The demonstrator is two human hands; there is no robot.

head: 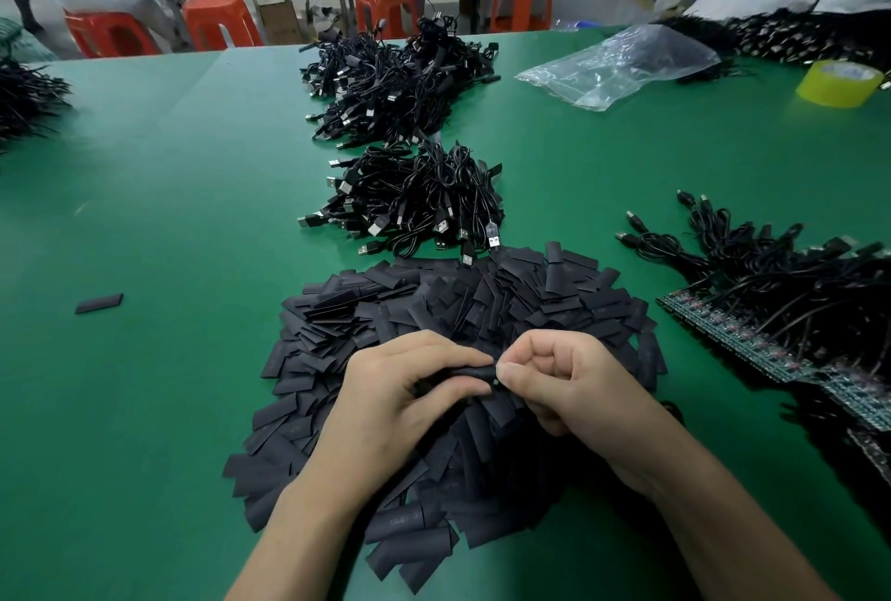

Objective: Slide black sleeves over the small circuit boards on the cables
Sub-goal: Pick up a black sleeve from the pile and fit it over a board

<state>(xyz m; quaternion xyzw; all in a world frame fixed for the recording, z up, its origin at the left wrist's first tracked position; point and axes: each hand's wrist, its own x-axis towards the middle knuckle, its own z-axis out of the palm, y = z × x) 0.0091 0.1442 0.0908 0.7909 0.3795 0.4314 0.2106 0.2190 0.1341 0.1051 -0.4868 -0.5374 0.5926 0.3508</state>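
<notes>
My left hand (395,388) has its grip curled round one black sleeve (475,371) above the sleeve pile (482,301) on the green surface (168,214), my right hand (564,383) pinching the sleeve's end with any board hidden, so I judge I'm mid-threading, and next comes a straight, steady push.

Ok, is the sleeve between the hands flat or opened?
Opened: the sleeve looks rounded, unlike the flat ones in the pile; the left hand grips it, the right hand pinches its end.
</notes>
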